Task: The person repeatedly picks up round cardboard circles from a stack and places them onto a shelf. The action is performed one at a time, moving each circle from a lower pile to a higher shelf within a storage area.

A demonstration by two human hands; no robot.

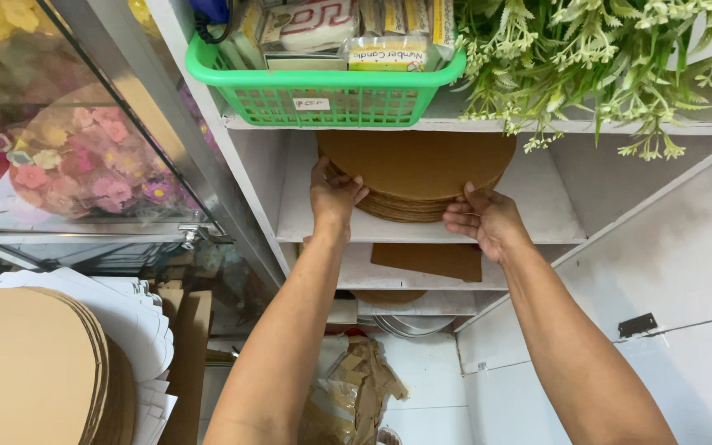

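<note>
A stack of round brown cardboard discs (pixel 418 165) lies on a white shelf (pixel 537 222). My left hand (pixel 333 194) grips the stack's left edge, thumb on top. At the stack's right front edge, my right hand (pixel 481 218) has its fingers tucked in among the discs. Both forearms reach up from below.
A green plastic basket (pixel 323 95) of packets sits on the shelf above, next to artificial greenery (pixel 603 58). Lower shelves hold a brown rectangular board (pixel 430 259). At left are a glass case with flowers (pixel 84 165), a round cardboard stack (pixel 35 371) and white sheets.
</note>
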